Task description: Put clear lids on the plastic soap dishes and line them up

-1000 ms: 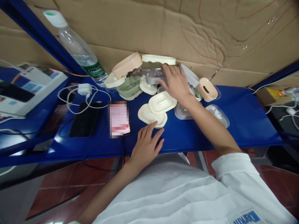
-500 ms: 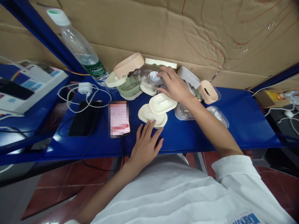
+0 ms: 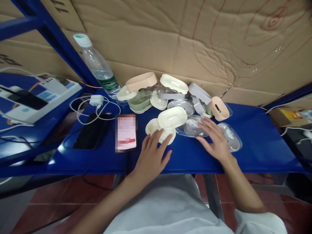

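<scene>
My left hand (image 3: 153, 154) rests with spread fingers at the near edge of a cream lid (image 3: 152, 126), its fingertips over it. Another cream lid (image 3: 172, 117) overlaps that one. To the right, my right hand (image 3: 214, 138) has its fingers apart, the fingertips on a clear plastic cover (image 3: 193, 126) with a round sticker. A second clear cover (image 3: 231, 138) lies just right of that hand. Behind are a peach case (image 3: 141, 82), a green case (image 3: 140, 101), a cream case (image 3: 174, 84), grey pieces (image 3: 200, 92) and a peach piece with a slot (image 3: 220, 109).
A water bottle (image 3: 104, 76) stands at the back left. A lit phone (image 3: 126, 133), a dark phone (image 3: 89, 133) and a white charger (image 3: 96, 100) with a looped cable lie left of my hands. A power strip (image 3: 46, 94) is at the far left.
My right hand has come back from the rear pile toward me and to the right, and the clear cover with it now lies nearer the front. My left hand stays by the cream lids.
</scene>
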Demonstrator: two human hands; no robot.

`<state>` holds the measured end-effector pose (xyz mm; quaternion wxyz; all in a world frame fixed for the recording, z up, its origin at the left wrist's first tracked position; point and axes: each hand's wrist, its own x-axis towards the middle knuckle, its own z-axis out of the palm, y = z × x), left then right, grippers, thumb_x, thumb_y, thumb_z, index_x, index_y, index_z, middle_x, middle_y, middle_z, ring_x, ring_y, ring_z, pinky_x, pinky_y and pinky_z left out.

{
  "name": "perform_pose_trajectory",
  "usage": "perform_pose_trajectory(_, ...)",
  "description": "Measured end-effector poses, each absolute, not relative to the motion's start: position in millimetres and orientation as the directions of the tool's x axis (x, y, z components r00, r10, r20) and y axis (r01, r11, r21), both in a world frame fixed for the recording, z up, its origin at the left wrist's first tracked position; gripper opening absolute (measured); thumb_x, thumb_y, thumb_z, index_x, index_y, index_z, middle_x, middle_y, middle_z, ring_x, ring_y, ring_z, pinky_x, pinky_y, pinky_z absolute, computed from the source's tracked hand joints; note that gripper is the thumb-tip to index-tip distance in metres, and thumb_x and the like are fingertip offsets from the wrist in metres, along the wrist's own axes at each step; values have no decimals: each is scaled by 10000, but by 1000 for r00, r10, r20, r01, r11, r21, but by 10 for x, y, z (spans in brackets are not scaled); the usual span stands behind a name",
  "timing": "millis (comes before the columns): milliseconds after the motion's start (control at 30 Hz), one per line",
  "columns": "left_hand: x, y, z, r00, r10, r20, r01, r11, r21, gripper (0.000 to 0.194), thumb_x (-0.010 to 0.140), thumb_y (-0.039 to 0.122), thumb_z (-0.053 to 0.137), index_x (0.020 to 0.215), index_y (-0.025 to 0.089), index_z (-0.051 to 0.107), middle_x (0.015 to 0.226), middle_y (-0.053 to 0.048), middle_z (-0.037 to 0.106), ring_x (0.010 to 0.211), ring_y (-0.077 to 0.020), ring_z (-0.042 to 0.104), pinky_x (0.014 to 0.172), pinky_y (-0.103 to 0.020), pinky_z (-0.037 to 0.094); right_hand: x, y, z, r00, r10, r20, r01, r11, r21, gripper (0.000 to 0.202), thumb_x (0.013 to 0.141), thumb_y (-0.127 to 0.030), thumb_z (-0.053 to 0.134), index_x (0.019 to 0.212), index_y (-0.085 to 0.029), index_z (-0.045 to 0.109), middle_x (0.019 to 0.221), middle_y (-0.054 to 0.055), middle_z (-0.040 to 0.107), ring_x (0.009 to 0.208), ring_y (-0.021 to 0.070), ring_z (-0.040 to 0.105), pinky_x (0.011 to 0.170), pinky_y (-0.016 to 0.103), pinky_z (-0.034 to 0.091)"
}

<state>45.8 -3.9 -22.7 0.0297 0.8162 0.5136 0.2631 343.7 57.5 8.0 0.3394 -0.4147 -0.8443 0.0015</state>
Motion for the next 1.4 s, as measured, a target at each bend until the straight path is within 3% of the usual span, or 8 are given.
perform_pose_trajectory(200,611,356,-115,297,896,332,897,-381,226,713,1038,351,681,1683,205,415,1781,-267,311,1617,-510,377,1233,-683,431,3639,-167,-292,-106,721,685,792,478,-380,520,1028,-328,702,1544,-346,633,1482,120,713,1404,400,671,1177,675,565)
perform_pose_trajectory(367,645,469,-123,420,866,271,868,-470,157,574,1007,260,718,1554,179,563,1634,-212,568,1524,-421,539,1219,-598,472,3690,-511,-475,-38,740,672,785,438,-438,554,1009,-284,713,1551,-358,623,1468,127,717,1386,416,678,1111,700,603)
perform_pose_trajectory(533,600,386,-152,453,814,362,826,-536,172,472,1022,86,581,1474,213,626,1322,-134,767,1237,-308,725,1048,-482,567,3712,-655,-583,-86,752,653,791,450,-415,615,1006,-263,726,1593,-367,576,1453,122,724,1368,409,693,1092,688,624)
perform_pose_trajectory(633,561,353,-167,458,780,426,803,-569,178,401,1033,57,526,1373,204,679,1171,-113,782,1106,-287,746,986,-464,588,3734,-702,-638,-77,762,643,817,418,-397,633,1004,-259,734,1602,-379,563,1447,115,726,1370,407,692,1080,687,632)
perform_pose_trajectory(833,422,35,-118,606,667,433,672,-721,169,544,985,-30,487,1489,145,591,1315,-152,719,1270,-304,676,1124,-498,591,3819,-688,-684,-35,806,591,847,338,-411,607,1019,-300,715,1602,-377,562,1514,124,677,1434,406,637,1133,701,589)
perform_pose_trajectory(1000,320,-436,-202,715,595,367,563,-801,203,634,950,-57,534,1541,169,570,1293,-124,729,1317,-274,669,1237,-522,541,3808,-641,-643,-140,882,450,890,312,-333,649,1061,-346,647,1679,-396,455,1680,102,542,1599,422,452,1213,740,489)
perform_pose_trajectory(1233,270,-557,-300,600,632,491,564,-769,300,151,1054,161,657,1198,147,700,1098,-103,740,1096,-234,729,1138,-449,615,3764,-611,-550,-103,917,385,878,266,-397,550,1093,-330,603,1636,-389,532,1673,86,554,1529,354,557,1237,622,510)
perform_pose_trajectory(1400,215,-537,-314,552,666,501,597,-736,319,82,1059,139,640,1106,187,687,1058,-79,742,1045,-232,734,1042,-436,642,3744,-594,-536,-57,912,405,888,232,-397,513,1089,-335,619,1598,-369,574,1633,102,587,1500,357,575,1219,635,509)
